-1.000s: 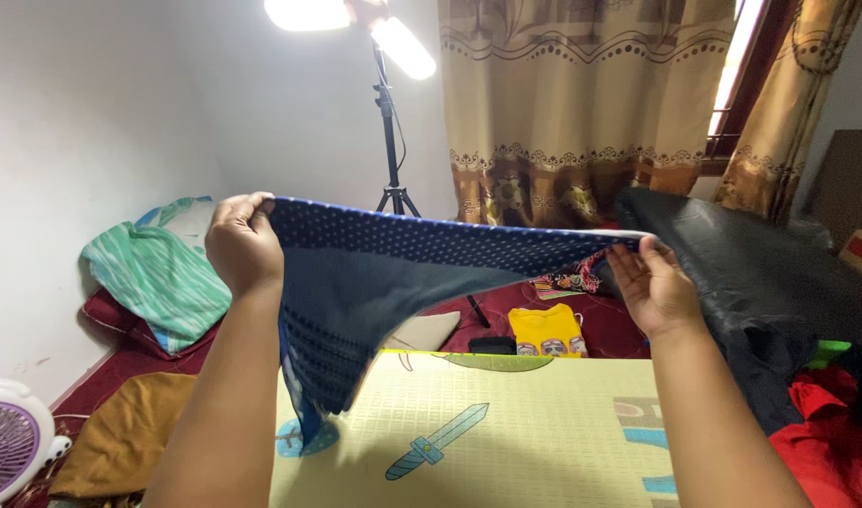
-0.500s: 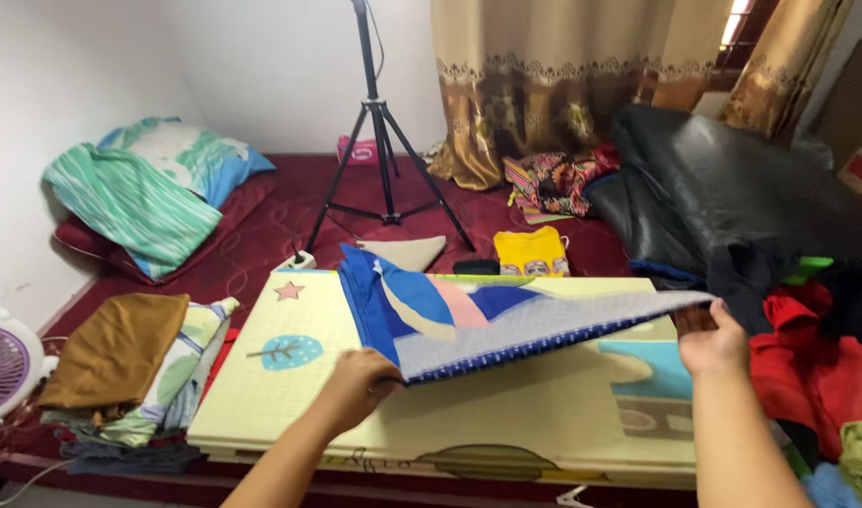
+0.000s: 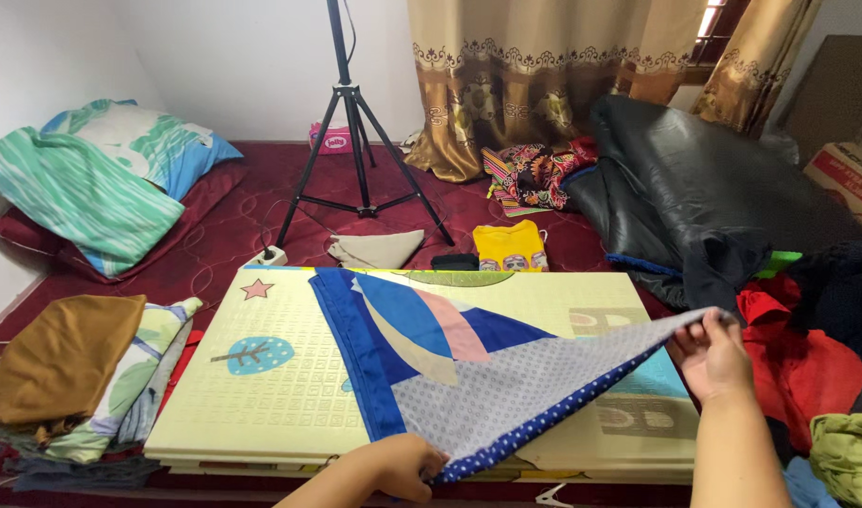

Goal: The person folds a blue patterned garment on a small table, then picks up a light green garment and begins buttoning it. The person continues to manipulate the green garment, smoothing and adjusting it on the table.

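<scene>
Two hands (image 3: 544, 414), blue patterned cloth (image 3: 468, 376), seemingly folded.

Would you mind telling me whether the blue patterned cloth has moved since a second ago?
Yes. The blue patterned cloth, then stretched high before the curtain, now lies lowered onto the yellow-green mat, pinched by both hands.

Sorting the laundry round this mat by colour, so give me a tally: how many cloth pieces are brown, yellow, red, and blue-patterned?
Brown: 1, the brown cloth on the left pile
Yellow: 1, the yellow shirt
Red: 1, the red garment
Blue-patterned: 1, the blue scarf, pinched by left hand and right hand
Total: 4
</scene>
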